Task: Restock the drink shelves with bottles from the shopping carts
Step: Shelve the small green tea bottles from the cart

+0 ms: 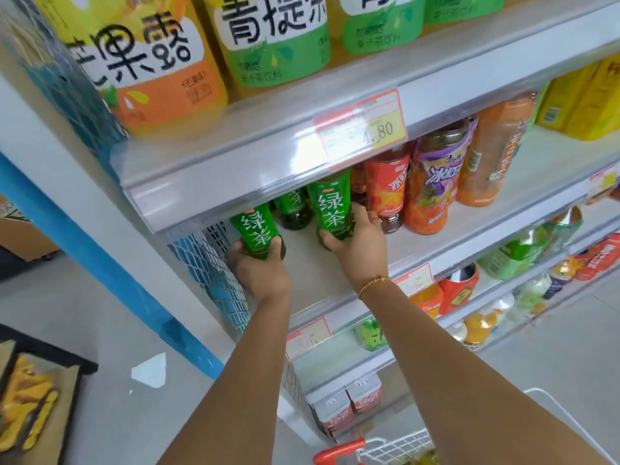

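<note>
My left hand (260, 268) grips the base of a green tea bottle (255, 229) at the left end of the middle shelf (308, 263). My right hand (357, 245), with a gold bracelet on the wrist, grips the lower part of a second green tea bottle (330, 206) a little further right on the same shelf. Both bottles lean back under the shelf above. A third green bottle (295, 209) stands behind, between them. The shopping cart (396, 448) shows at the bottom edge, with its red handle and white wire rim.
Red, purple and orange drink bottles (432, 182) stand right of my right hand. Large yellow and green bottles (275, 38) fill the upper shelf, whose front edge carries a price tag (364, 129). Lower shelves hold cans and cartons. A blue mesh side panel (214, 280) bounds the left.
</note>
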Motion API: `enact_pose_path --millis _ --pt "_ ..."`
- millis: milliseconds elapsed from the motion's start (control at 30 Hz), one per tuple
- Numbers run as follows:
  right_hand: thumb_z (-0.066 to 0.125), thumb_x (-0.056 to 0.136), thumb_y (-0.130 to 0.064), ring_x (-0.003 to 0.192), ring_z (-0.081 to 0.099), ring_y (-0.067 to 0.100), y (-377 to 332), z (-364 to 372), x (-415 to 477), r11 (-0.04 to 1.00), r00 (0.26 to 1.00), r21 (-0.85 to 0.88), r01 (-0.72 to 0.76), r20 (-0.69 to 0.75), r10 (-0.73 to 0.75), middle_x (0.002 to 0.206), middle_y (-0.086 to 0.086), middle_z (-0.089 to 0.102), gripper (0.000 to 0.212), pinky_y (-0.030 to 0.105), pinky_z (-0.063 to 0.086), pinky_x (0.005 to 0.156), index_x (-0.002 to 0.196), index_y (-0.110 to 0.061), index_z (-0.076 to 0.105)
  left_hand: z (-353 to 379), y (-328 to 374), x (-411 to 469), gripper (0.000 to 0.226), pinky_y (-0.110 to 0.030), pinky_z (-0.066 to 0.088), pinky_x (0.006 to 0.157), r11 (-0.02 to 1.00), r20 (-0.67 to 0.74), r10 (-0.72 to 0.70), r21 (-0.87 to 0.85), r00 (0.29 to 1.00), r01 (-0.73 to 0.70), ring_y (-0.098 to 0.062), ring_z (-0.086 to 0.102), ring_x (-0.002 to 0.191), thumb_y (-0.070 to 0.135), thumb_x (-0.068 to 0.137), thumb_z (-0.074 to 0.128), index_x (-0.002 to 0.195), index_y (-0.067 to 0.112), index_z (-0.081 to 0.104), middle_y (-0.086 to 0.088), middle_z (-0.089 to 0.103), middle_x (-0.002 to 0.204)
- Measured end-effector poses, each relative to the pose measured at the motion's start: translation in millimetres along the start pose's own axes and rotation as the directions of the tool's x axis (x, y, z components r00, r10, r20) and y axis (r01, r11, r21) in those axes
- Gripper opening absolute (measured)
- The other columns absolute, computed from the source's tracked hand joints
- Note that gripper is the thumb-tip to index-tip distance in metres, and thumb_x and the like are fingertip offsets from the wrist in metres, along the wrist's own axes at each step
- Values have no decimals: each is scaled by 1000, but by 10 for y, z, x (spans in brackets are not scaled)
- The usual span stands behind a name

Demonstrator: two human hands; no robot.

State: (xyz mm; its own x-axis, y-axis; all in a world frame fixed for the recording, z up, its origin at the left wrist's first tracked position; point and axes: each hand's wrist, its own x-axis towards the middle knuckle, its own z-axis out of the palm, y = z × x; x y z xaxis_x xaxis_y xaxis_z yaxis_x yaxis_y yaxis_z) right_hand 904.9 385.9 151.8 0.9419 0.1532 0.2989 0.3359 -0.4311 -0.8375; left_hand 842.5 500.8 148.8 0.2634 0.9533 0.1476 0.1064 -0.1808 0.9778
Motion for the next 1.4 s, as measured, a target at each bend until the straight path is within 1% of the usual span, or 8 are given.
enact_pose_path --millis 267,567,700,800,933,1133,1333,1400 --pt "67 82 -30 103 55 29 9 30 -19 999 997 20 -34 -62 35 117 13 56 55 30 43 77 126 -9 42 276 3 253 46 1 37 69 998 -53 56 7 997 -56 -23 58 102 7 77 75 117 -3 55 -16 57 119" --pt "63 85 -34 99 58 34 -11 38 -32 995 992 -24 -97 -78 94 123 17 52 58 32 45 74 133 -10 39 389 55 366 42 -1 43 51 998 -59 -18 -60 998 14 -20 56 91 0 73 76 110 -4 56 -19 57 115" --pt "61 88 -31 94 59 34 -12 18 -58 995 992 9 -100 -81 100 111 16 59 43 27 34 64 117 -7 41 343 47 353 55 -33 53 84 992 -41 -78 100 996 82 -32 57 109 22 72 80 113 -4 53 -21 55 118" --pt "59 89 -27 100 55 32 -7 15 -58 998 994 7 -70 -87 70 120 14 52 40 31 37 69 120 -7 43 334 27 109 50 -32 52 84 993 140 51 97 989 -65 -24 61 92 14 75 77 114 -3 51 -17 56 108" --pt "58 89 -26 102 53 35 8 11 -25 997 992 15 -77 -100 78 127 13 44 40 35 43 75 123 -8 46 507 -4 -136 36 -17 50 76 993 585 -7 102 811 -65 -17 63 89 11 82 69 115 4 58 -6 63 101" --pt "55 91 -23 105 53 31 22 -10 -10 993 991 43 -106 -73 109 127 12 46 39 32 39 79 126 -8 46 632 -43 -75 24 -29 51 81 966 592 37 185 805 -180 -16 62 84 10 81 68 105 9 64 -6 66 95" --pt "59 88 -21 80 65 21 43 -338 -160 939 986 329 -103 -91 140 84 2 68 16 43 54 75 101 -13 62 551 10 -160 19 -20 41 60 923 580 24 300 814 -241 -14 59 76 19 79 72 90 6 63 2 64 82" --pt "61 87 -29 67 66 20 107 -616 -326 921 989 372 -113 -51 141 68 0 67 15 46 56 66 80 -16 62 409 83 -304 20 -24 46 63 902 561 154 256 813 -347 -16 62 73 24 78 73 88 7 67 0 67 80"
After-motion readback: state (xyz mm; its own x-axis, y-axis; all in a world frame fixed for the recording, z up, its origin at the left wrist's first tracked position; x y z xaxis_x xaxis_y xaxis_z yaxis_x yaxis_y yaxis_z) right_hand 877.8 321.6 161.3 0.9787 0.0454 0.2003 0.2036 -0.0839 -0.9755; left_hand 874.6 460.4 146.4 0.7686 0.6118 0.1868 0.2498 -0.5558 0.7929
